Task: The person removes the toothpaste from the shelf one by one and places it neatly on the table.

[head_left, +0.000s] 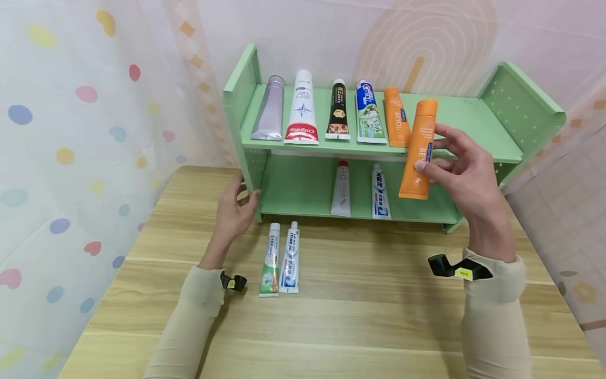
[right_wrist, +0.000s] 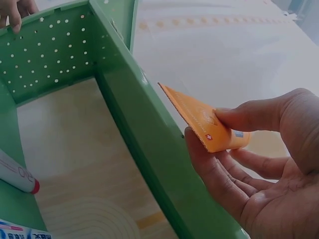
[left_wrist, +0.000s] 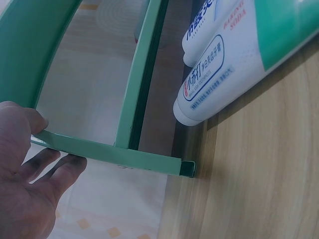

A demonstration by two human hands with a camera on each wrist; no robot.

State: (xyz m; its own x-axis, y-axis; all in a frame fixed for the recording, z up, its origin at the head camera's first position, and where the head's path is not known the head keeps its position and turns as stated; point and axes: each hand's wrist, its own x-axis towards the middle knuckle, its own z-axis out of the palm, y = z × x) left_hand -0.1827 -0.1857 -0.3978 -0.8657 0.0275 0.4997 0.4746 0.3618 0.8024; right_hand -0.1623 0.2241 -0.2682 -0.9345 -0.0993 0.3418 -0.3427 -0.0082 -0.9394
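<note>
Beige sleeves foremost, our left grip holds the shelf while our right grip pinches the orange tube, probably soft, best held mid-body.

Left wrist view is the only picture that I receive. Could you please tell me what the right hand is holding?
Observer: The right hand holds an orange Curaprox tube.
Operator: Thank you. Is there a second one of this kind somewhere?
Observer: Yes, a matching orange BE YOU tube lies on the upper shelf.
Operator: And what lies at the left end of that shelf, please?
Observer: A silvery-lilac tube.
</note>
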